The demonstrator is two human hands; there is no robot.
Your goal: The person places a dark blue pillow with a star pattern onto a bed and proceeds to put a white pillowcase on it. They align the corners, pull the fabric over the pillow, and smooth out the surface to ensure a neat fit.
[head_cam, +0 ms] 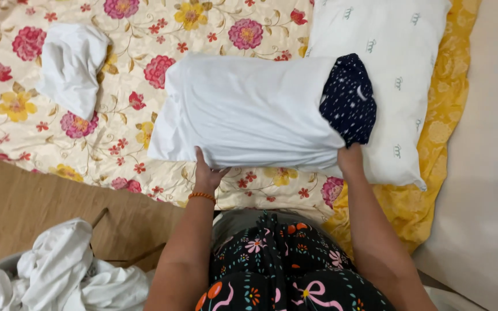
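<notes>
white cotton pillowcase (243,109) covers most of a dark blue pillow (350,98) lying on the floral bedsheet (116,144), long axis across the view, uncovered end pointing right. left hand (208,173) grips the case's near edge; right hand (350,155) seems tucked under the open end, its grip hidden. pulling both edges evenly should keep the fabric smooth.

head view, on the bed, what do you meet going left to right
crumpled white cloth → pillow in a white case, left hand at its near edge → dark blue pillow end sticking out, right hand under it → second white pillow → yellow sheet edge
</notes>
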